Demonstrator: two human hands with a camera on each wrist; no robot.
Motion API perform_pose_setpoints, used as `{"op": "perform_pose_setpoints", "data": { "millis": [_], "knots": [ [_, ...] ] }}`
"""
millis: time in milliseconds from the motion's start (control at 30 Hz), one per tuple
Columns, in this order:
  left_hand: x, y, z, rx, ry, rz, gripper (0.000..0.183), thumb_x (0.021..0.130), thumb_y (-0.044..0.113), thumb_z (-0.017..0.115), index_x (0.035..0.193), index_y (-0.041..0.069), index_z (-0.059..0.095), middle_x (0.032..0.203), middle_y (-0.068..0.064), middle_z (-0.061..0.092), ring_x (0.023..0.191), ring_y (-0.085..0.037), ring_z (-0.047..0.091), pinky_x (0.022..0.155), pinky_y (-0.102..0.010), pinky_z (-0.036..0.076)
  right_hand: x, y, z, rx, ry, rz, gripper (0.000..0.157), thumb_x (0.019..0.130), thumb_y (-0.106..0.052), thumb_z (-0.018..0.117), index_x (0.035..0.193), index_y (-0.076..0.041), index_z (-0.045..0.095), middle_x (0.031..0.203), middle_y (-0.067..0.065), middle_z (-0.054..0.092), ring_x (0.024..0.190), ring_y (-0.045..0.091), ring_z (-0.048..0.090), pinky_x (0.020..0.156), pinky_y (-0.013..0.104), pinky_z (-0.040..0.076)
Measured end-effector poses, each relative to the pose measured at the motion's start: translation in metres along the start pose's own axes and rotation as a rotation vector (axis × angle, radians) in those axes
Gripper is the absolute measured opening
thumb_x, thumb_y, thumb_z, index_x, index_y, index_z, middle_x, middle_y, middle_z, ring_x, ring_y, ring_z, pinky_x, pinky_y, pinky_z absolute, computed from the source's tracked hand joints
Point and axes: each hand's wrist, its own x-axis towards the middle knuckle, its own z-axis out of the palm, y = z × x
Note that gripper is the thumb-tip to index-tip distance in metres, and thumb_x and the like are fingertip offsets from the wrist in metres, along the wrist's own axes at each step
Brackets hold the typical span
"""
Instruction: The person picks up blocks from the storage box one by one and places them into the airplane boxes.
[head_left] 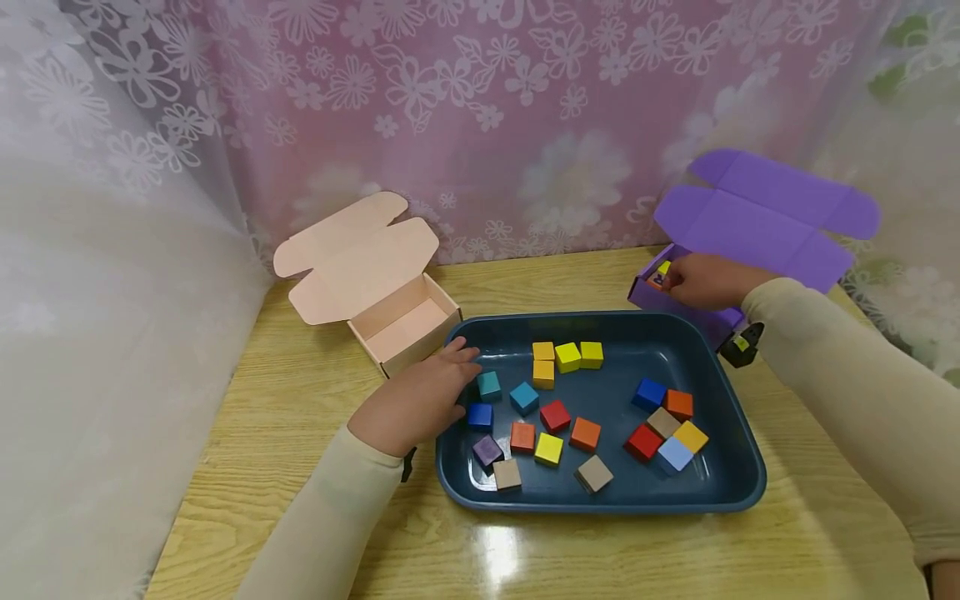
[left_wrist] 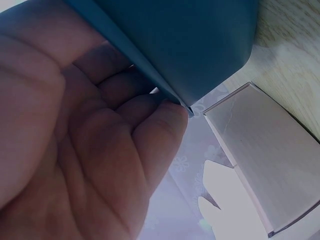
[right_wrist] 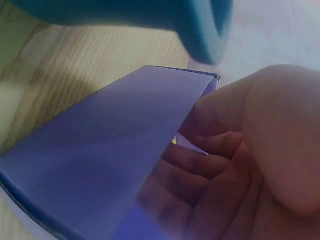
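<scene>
My left hand (head_left: 416,400) lies over the left rim of the dark blue tray (head_left: 600,506), its fingers fairly straight and reaching just inside. In the left wrist view, the palm (left_wrist: 100,145) faces the tray's outer wall (left_wrist: 185,45). At the far right, my right hand (head_left: 708,281) dips into the open purple box (head_left: 686,317), fingertips by a yellow block (head_left: 664,268). Seen from the right wrist, the fingers (right_wrist: 190,165) bend behind the box wall (right_wrist: 100,135), which hides their tips. I cannot tell whether they hold a block.
Loose cubes fill parts of the tray: a yellow cube (head_left: 567,357), a red cube (head_left: 555,416), a purple cube (head_left: 487,451) and several more. Behind its left corner stands an open peach box (head_left: 408,333), lid raised. A floral curtain (head_left: 480,125) hangs behind the wooden table (head_left: 300,417).
</scene>
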Motion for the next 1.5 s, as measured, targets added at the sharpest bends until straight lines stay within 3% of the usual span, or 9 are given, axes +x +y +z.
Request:
{"op": "perform_pose_setpoints", "data": {
  "millis": [167, 267, 367, 533, 667, 867, 1167, 1333, 1500],
  "knots": [
    [0.0, -0.001, 0.002, 0.001, -0.004, 0.003, 0.06, 0.092, 0.023, 0.08, 0.147, 0.013, 0.058, 0.161, -0.004, 0.04, 0.155, -0.024, 0.02, 0.11, -0.042, 0.044, -0.007, -0.018, -0.002, -0.02, 0.1, -0.023, 0.023, 0.096, -0.007, 0.057, 0.11, 0.009, 0.065, 0.099, 0.019, 0.069, 0.078, 0.027, 0.062, 0.07, 0.048, 0.055],
    [0.0, -0.001, 0.001, 0.011, -0.009, 0.006, 0.06, 0.092, 0.023, 0.079, 0.147, 0.013, 0.057, 0.162, -0.004, 0.04, 0.155, -0.024, 0.021, 0.11, -0.041, 0.045, -0.019, -0.048, -0.006, -0.086, 0.199, -0.068, 0.021, 0.095, -0.009, 0.058, 0.107, 0.007, 0.066, 0.09, 0.014, 0.069, 0.07, 0.024, 0.06, 0.067, 0.048, 0.055],
    [0.001, -0.001, 0.0, 0.017, -0.015, 0.003, 0.06, 0.092, 0.024, 0.079, 0.147, 0.014, 0.057, 0.162, -0.004, 0.039, 0.155, -0.024, 0.02, 0.109, -0.041, 0.045, -0.031, -0.088, -0.005, -0.163, 0.243, -0.148, 0.023, 0.097, -0.012, 0.062, 0.113, 0.003, 0.067, 0.099, 0.014, 0.071, 0.075, 0.022, 0.064, 0.076, 0.05, 0.058],
    [0.001, -0.002, 0.0, 0.021, -0.012, 0.007, 0.06, 0.092, 0.024, 0.079, 0.147, 0.014, 0.058, 0.162, -0.004, 0.04, 0.155, -0.024, 0.02, 0.109, -0.041, 0.045, -0.036, -0.147, 0.021, -0.239, 0.156, -0.229, 0.027, 0.096, -0.02, 0.071, 0.117, -0.003, 0.068, 0.107, 0.011, 0.069, 0.084, 0.021, 0.066, 0.08, 0.044, 0.06],
    [0.002, -0.002, 0.0, 0.024, -0.01, 0.018, 0.06, 0.092, 0.024, 0.079, 0.147, 0.013, 0.058, 0.162, -0.004, 0.04, 0.155, -0.024, 0.021, 0.11, -0.041, 0.044, -0.033, -0.174, 0.046, -0.278, 0.058, -0.257, 0.034, 0.094, -0.024, 0.076, 0.122, -0.007, 0.069, 0.112, 0.01, 0.071, 0.092, 0.021, 0.068, 0.086, 0.043, 0.06],
    [0.002, -0.003, 0.0, 0.014, -0.025, 0.009, 0.06, 0.092, 0.024, 0.079, 0.147, 0.014, 0.057, 0.163, -0.004, 0.038, 0.155, -0.024, 0.02, 0.11, -0.042, 0.044, -0.023, -0.179, 0.07, -0.347, 0.024, -0.283, 0.033, 0.092, -0.02, 0.078, 0.122, -0.008, 0.069, 0.11, 0.009, 0.071, 0.09, 0.021, 0.067, 0.089, 0.044, 0.059],
    [0.002, -0.003, 0.001, 0.014, -0.019, 0.008, 0.06, 0.092, 0.024, 0.079, 0.147, 0.014, 0.057, 0.163, -0.003, 0.038, 0.155, -0.023, 0.02, 0.111, -0.041, 0.044, -0.018, -0.174, 0.076, -0.361, 0.027, -0.279, 0.034, 0.092, -0.02, 0.079, 0.121, -0.009, 0.069, 0.112, 0.009, 0.071, 0.095, 0.023, 0.07, 0.089, 0.044, 0.059],
    [0.001, -0.002, 0.001, 0.002, -0.016, 0.012, 0.06, 0.092, 0.024, 0.079, 0.147, 0.014, 0.057, 0.163, -0.004, 0.038, 0.155, -0.023, 0.02, 0.11, -0.041, 0.044, -0.027, -0.169, 0.063, -0.3, 0.08, -0.272, 0.032, 0.091, -0.023, 0.08, 0.119, -0.012, 0.07, 0.108, 0.004, 0.069, 0.089, 0.019, 0.066, 0.084, 0.042, 0.06],
    [0.001, -0.003, 0.001, 0.006, -0.006, 0.007, 0.06, 0.092, 0.023, 0.079, 0.147, 0.013, 0.058, 0.162, -0.004, 0.039, 0.155, -0.023, 0.02, 0.11, -0.041, 0.044, -0.04, -0.156, 0.026, -0.214, 0.174, -0.259, 0.031, 0.093, -0.024, 0.078, 0.118, -0.009, 0.067, 0.108, 0.006, 0.067, 0.084, 0.017, 0.064, 0.078, 0.039, 0.06]
  ]
}}
